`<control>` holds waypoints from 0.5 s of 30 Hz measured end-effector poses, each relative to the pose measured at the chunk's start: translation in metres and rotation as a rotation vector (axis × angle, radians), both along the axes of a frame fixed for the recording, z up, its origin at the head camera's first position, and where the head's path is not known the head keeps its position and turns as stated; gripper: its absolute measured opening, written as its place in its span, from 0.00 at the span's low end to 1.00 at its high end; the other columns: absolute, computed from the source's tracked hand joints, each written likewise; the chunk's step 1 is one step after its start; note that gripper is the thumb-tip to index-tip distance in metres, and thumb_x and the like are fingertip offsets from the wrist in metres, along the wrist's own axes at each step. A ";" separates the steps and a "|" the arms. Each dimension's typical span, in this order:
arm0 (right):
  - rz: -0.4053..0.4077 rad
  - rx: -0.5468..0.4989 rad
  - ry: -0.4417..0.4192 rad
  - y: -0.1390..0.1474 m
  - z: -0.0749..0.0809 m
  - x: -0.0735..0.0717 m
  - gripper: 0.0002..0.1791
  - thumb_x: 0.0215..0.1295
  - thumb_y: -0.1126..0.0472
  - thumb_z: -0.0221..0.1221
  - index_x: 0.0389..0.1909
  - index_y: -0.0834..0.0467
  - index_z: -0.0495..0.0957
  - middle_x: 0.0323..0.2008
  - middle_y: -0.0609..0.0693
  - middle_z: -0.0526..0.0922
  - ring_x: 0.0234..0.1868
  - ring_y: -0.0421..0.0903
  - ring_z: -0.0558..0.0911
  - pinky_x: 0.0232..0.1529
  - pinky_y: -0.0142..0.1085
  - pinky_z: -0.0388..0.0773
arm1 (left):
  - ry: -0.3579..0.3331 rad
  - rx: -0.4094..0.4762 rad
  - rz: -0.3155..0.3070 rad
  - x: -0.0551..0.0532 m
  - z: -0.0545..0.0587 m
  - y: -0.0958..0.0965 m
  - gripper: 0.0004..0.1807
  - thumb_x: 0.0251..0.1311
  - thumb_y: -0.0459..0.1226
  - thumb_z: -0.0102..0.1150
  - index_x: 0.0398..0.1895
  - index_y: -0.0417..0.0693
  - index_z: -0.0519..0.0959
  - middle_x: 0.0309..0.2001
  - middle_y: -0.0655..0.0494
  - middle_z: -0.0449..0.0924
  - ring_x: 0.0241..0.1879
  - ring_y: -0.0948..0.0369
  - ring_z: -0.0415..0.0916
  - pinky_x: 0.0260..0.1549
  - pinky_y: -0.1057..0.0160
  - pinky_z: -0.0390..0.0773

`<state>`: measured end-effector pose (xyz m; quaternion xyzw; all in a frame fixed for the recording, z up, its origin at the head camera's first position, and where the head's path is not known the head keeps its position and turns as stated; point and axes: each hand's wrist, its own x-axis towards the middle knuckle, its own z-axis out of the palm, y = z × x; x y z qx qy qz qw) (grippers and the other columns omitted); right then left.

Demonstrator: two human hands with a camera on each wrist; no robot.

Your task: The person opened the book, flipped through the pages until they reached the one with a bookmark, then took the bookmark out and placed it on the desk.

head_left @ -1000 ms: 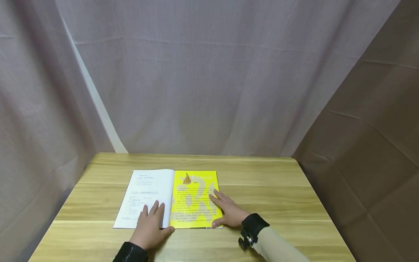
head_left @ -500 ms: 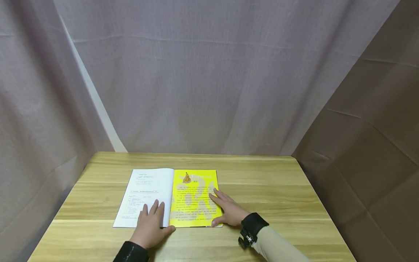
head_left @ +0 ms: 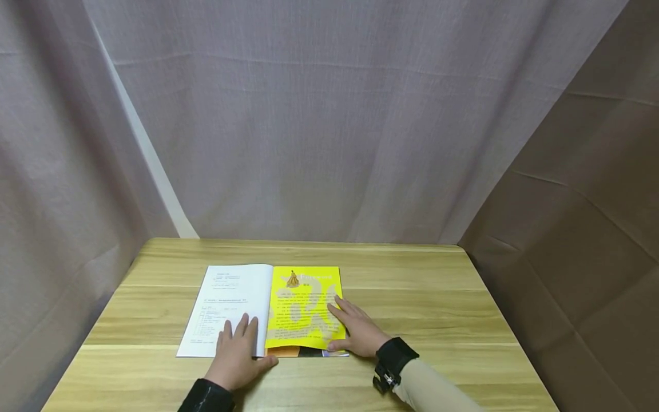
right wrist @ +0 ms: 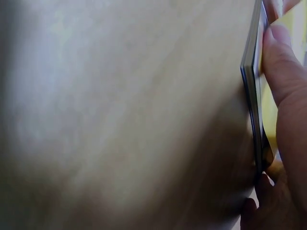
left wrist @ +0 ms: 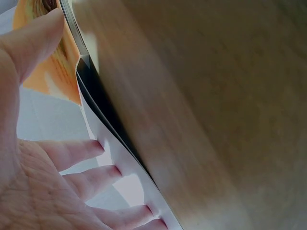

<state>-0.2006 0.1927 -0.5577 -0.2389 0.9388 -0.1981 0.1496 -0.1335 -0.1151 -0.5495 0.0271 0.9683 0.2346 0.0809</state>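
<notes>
Beside the thumb of the right hand (head_left: pixel 360 333), the bottom edge of the bright yellow page (head_left: pixel 304 312) has lifted since half a second ago, baring orange and black strips of the printed page below (head_left: pixel 283 352). That hand's fingers lie spread along the sheet's outer edge, thumb at its lower corner. Open and flat, the book (head_left: pixel 234 286) runs between the two hands on a wood-grained table (head_left: pixel 412 303). Left hand (head_left: pixel 238 355) fingers are straight and apart on the smooth white page, thumb reaching past the spine. Only the left wrist view shows the paper bowing beside those fingertips, with a narrow dark hollow along its edge, and an orange picture under the thumb. The right wrist view adds the book's thick, layered edge beside the right thumb.
</notes>
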 end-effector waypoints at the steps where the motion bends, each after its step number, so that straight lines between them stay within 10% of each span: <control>1: -0.005 0.001 0.005 -0.001 0.000 0.000 0.58 0.46 0.23 0.56 0.76 0.47 0.53 0.77 0.49 0.44 0.75 0.53 0.46 0.71 0.54 0.50 | 0.002 -0.001 0.000 0.000 0.000 0.000 0.59 0.39 0.66 0.69 0.69 0.37 0.64 0.71 0.32 0.54 0.66 0.23 0.41 0.62 0.27 0.42; 15: -0.145 -0.113 0.119 -0.013 -0.001 0.001 0.73 0.42 0.25 0.61 0.76 0.59 0.33 0.76 0.59 0.40 0.75 0.55 0.46 0.70 0.55 0.50 | 0.138 0.004 -0.053 0.000 0.010 0.018 0.54 0.45 0.54 0.74 0.68 0.29 0.61 0.67 0.27 0.59 0.68 0.35 0.52 0.67 0.40 0.53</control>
